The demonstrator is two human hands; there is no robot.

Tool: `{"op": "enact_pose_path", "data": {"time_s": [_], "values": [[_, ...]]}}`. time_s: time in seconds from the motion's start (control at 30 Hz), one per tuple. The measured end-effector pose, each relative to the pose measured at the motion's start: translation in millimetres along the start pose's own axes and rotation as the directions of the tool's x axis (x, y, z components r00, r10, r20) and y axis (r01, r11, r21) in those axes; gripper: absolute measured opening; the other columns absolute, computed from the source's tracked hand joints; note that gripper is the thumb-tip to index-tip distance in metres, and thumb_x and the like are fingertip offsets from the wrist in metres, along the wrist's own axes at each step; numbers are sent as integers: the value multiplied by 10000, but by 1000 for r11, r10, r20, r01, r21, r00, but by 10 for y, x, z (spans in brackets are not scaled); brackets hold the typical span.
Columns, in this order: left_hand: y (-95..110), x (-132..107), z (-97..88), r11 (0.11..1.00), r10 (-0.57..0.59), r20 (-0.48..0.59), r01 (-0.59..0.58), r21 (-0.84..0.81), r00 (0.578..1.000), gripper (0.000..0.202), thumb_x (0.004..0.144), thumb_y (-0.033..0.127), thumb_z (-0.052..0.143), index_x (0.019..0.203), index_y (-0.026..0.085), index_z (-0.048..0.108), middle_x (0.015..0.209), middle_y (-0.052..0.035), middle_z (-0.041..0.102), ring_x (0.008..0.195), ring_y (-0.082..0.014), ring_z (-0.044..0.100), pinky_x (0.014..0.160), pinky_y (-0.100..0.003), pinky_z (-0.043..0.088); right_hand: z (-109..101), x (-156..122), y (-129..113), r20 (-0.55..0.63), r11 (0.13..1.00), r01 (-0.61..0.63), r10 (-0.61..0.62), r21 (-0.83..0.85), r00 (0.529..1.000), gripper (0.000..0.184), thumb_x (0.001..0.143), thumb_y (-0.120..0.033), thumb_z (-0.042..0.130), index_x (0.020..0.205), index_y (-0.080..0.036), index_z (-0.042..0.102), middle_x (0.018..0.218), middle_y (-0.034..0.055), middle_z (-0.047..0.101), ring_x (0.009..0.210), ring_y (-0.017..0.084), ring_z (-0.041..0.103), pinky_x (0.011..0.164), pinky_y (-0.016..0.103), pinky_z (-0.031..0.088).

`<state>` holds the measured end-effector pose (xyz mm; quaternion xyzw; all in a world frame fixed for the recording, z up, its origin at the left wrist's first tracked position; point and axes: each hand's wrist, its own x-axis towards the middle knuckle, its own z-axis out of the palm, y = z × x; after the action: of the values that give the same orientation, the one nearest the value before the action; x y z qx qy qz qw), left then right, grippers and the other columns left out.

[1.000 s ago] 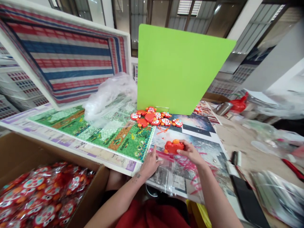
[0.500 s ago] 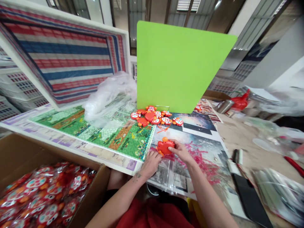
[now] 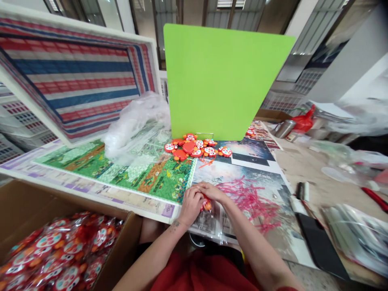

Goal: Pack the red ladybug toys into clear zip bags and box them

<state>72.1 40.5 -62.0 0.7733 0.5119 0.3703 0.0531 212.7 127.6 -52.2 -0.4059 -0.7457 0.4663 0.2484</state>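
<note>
Both hands meet at the near edge of the table around one red plastic animal toy (image 3: 206, 204) with orange feet. My left hand (image 3: 190, 203) is closed on its left side, and my right hand (image 3: 211, 191) curls over its top, fingers touching the left hand's. Most of the toy is hidden by the fingers; clear film seems to cover the part that shows. Clear plastic bags (image 3: 214, 223) lie flat just below the hands. Beyond them, several similar toys (image 3: 196, 147) are heaped, some with dotted white faces up.
A green board (image 3: 226, 81) stands behind the toys. Left are a striped-lined bin (image 3: 91, 81), a crumpled plastic bag (image 3: 138, 125) and a cardboard box (image 3: 129, 230) of bagged toys. Pink strips (image 3: 251, 198) lie right of my hands, with a black flat object (image 3: 321, 244) farther right.
The red toy has moved down and left from the open view above the bags to between both hands. My right hand has come in against the left. The camera view has shifted slightly.
</note>
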Motion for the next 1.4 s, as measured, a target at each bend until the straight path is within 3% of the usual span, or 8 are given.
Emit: {"op": "enact_pose_path", "data": {"time_s": [0.17, 0.5, 0.9, 1.03, 1.13, 1.2, 1.27, 1.4], "values": [[-12, 14, -11, 998, -21, 39, 23, -50, 999, 53, 905, 176, 566, 864, 177, 600, 1285, -111, 560, 1233, -250, 486, 1043, -465, 414, -143, -305, 25, -340, 968, -178, 109, -179, 934, 334, 938, -330, 465, 1067, -142, 708, 1004, 152, 713, 983, 267, 650, 922, 418, 455], [-52, 228, -210, 973, -91, 371, 161, -163, 924, 38, 841, 161, 641, 845, 197, 651, 1348, -111, 577, 1309, -278, 471, 1105, -485, 363, 307, -709, -29, -444, 877, -371, 213, -306, 870, 436, 940, -176, 345, 1322, -154, 553, 1068, 130, 717, 932, 249, 689, 804, 324, 482], [122, 372, -415, 991, -123, 470, 132, 13, 874, 70, 937, 225, 529, 939, 198, 594, 756, -18, 661, 763, -208, 619, 826, -354, 435, 398, -710, -174, -640, 978, -207, 143, -25, 754, 502, 908, -303, 334, 1339, -145, 538, 637, 9, 592, 528, 186, 526, 564, 301, 423], [41, 325, -386, 977, -170, 251, 197, -86, 953, 141, 898, 290, 593, 1016, 215, 605, 996, -68, 682, 1023, -260, 596, 946, -422, 411, 351, -729, -236, -630, 988, -118, 153, 98, 761, 499, 930, -372, 354, 1354, -162, 512, 614, -6, 544, 502, 182, 492, 521, 307, 432], [-102, 248, -349, 872, -365, 97, 376, -314, 926, 400, 895, 342, 576, 1257, 186, 506, 1270, -138, 582, 1126, -263, 570, 966, -436, 437, 334, -746, -269, -626, 983, -59, 156, 174, 764, 500, 946, -414, 372, 1376, -183, 478, 662, 9, 562, 534, 184, 516, 515, 309, 461], [-187, 191, -321, 707, -509, 196, 537, -460, 838, 487, 883, 360, 580, 1309, 156, 462, 1267, -161, 582, 1023, -234, 622, 906, -401, 482, 335, -750, -274, -628, 979, -38, 158, 200, 762, 498, 952, -424, 380, 1384, -191, 464, 683, 15, 570, 553, 186, 538, 526, 313, 483], [-232, 140, -301, 534, -526, 370, 636, -557, 766, 460, 859, 390, 604, 1232, 132, 525, 1136, -139, 650, 935, -214, 644, 858, -365, 500, 336, -747, -262, -632, 976, -27, 160, 215, 758, 500, 959, -427, 376, 1392, -188, 451, 705, 20, 581, 576, 189, 564, 548, 320, 504], [-205, 90, -290, 401, -439, 483, 646, -649, 758, 349, 799, 484, 643, 838, 138, 620, 790, -34, 652, 779, -176, 615, 756, -293, 480, 313, -744, -227, -676, 993, -34, 100, 111, 730, 482, 972, -408, 359, 1378, -175, 476, 843, 69, 650, 710, 211, 626, 695, 376, 538]]}}
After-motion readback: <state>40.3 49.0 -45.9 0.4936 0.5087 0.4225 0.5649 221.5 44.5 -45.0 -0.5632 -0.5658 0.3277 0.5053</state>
